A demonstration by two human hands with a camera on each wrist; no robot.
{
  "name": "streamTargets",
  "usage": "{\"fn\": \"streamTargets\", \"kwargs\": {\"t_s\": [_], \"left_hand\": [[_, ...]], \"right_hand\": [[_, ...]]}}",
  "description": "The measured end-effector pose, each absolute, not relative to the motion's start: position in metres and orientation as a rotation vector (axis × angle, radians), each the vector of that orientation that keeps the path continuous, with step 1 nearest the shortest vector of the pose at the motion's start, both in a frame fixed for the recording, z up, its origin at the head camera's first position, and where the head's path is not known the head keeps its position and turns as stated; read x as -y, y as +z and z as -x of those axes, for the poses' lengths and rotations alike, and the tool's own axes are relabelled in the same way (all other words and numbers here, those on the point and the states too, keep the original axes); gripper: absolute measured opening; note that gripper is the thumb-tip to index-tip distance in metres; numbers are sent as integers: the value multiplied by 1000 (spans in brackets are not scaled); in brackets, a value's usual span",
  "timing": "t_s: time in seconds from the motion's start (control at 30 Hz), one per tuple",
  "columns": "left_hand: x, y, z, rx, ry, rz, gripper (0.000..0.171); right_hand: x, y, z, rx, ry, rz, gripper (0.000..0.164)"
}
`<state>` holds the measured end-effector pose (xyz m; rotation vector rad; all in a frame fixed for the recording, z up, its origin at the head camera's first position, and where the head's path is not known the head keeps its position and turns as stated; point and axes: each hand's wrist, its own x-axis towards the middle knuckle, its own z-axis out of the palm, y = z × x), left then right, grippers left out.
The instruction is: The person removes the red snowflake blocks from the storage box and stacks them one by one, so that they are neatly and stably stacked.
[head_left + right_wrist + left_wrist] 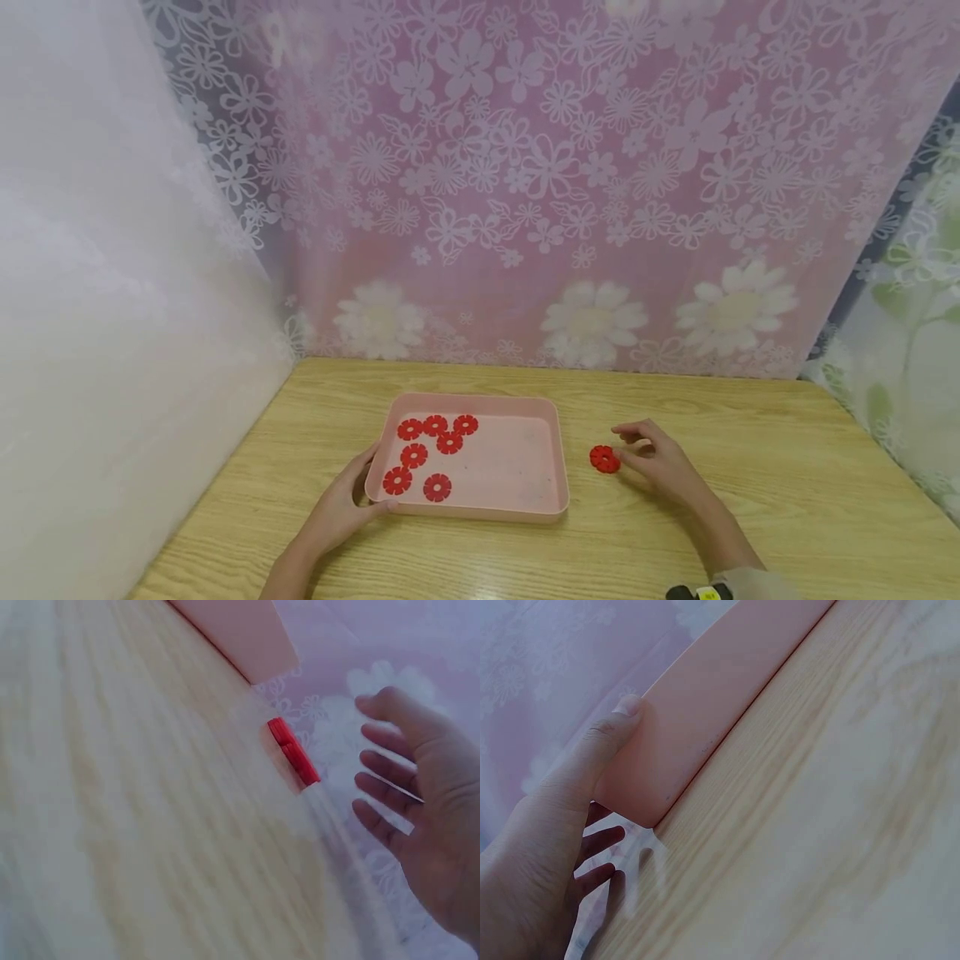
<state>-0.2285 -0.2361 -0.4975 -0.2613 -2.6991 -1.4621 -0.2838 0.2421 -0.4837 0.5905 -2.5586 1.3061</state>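
A pink tray [517, 467] lies on the wooden table with several red notched plastic discs [437, 487] spread over its left half. My left hand [341, 508] holds the tray's front left corner. Its thumb presses the front wall, while the other fingers are at the left side, as the left wrist view shows. To the right of the tray, a small overlapping pile of red notched discs [604, 459] rests on the table. Beside it is my right hand [660, 467], fingers loosely bent and spread. The right wrist view shows a gap between these fingers and the pile [294, 751].
The wooden table [780, 467] reaches back to a pink flowered curtain [480, 208]. A pale sheet [135, 250] hangs along the left side, and another flowered cloth [907, 333] hangs at the right.
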Motion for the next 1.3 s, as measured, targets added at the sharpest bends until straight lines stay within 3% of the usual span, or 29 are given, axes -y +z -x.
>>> {"fn": "streamTargets", "kwargs": {"t_s": [0.4,1.3], "left_hand": [[237,-497,227,2692,-1434,282,93],[236,-497,226,2681,-1432,280,93]], "right_hand": [[-173,-430,270,2435,1352,-899,30],[-38,-454,281,2846,1436,-1123,27]]}}
